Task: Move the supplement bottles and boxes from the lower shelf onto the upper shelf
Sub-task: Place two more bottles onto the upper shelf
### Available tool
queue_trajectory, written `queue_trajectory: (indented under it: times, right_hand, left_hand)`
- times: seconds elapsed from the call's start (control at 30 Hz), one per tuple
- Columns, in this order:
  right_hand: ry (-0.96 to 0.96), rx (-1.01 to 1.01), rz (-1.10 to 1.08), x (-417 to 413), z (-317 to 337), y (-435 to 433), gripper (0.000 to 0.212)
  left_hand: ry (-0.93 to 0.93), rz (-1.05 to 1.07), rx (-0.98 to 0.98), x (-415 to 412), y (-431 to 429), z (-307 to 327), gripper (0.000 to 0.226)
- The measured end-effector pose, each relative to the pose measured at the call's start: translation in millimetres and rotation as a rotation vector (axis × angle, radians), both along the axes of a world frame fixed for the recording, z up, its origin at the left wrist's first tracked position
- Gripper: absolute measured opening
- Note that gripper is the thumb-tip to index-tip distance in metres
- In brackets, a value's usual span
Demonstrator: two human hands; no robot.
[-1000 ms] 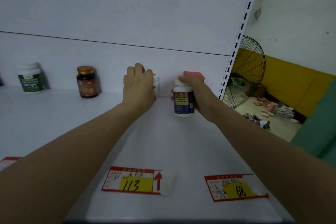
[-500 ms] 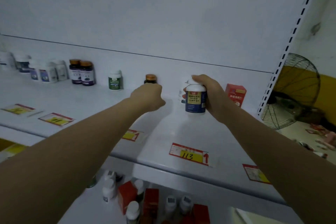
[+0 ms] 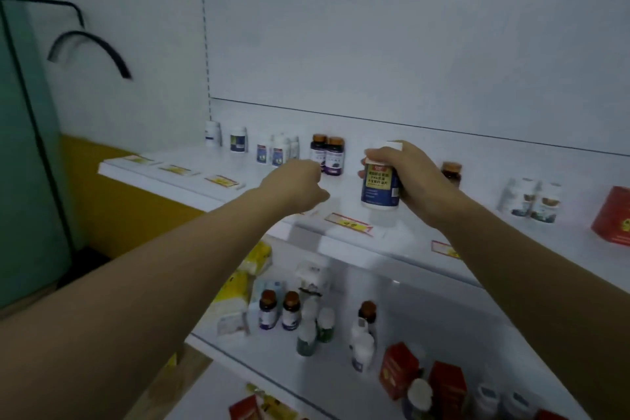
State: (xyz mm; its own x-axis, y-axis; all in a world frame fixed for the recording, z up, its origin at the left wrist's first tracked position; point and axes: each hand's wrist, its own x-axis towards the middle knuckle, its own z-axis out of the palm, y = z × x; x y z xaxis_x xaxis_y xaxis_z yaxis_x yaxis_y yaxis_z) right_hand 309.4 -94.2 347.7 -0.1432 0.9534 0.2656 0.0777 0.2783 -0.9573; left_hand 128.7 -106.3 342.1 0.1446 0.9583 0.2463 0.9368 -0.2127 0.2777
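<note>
Blue-label bottle [image 3: 380, 186]: head view, right hand [image 3: 421, 181] grasps it just over the front of the upper shelf [image 3: 252, 177], now well left of the red box [image 3: 613, 215]. Left hand [image 3: 296, 182], beside it, has come back curled, empty. 1 placement pending; more bottles [image 3: 291, 312] wait on the lower shelf [image 3: 443, 320] below both hands.

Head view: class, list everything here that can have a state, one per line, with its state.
blue-label bottle, upright, held over the upper shelf
right hand, grips the blue-label bottle
left hand, fingers curled, nothing visible in it
amber-capped bottle pair, upright, capped, on the upper shelf
red box, standing on the upper shelf
dark bottle pair, upright, capped, on the lower shelf
</note>
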Motion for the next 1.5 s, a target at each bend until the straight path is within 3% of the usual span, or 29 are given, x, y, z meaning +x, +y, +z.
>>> queue_trajectory:
  times: [0.1, 0.17, 0.3, 0.67, 0.8, 0.9, 1.3, 1.5]
  right_hand:
    - [-0.014, 0.009, 0.032, -58, 2, 6, 0.025]
    - [-0.042, 0.018, 0.018, -92, 4, 14, 0.035]
    - [-0.095, 0.052, 0.050, -156, 9, 45, 0.032]
    - [-0.242, 0.084, 0.066, -292, 9, 172, 0.028]
    - [-0.260, 0.050, 0.017, -325, 5, 214, 0.025]
    - [-0.273, -0.004, -0.030, -348, -6, 244, 0.032]
    - [-0.470, -0.138, -0.571, -399, -32, 334, 0.043]
    - [-0.536, -0.171, -0.734, -399, -31, 364, 0.042]
  left_hand:
    - [-0.012, 0.038, -0.021, -53, 1, 1, 0.023]
    - [-0.032, 0.063, -0.010, -85, 7, 1, 0.023]
    - [-0.090, 0.125, 0.018, -144, 26, -2, 0.040]
    - [-0.053, 0.225, -0.022, -274, 139, -3, 0.021]
    - [-0.047, 0.208, -0.037, -307, 183, -6, 0.039]
    - [-0.029, 0.162, -0.048, -327, 217, -11, 0.041]
    - [-0.025, -0.185, -0.045, -411, 344, -19, 0.039]
    - [-0.058, -0.285, -0.080, -415, 388, -30, 0.043]
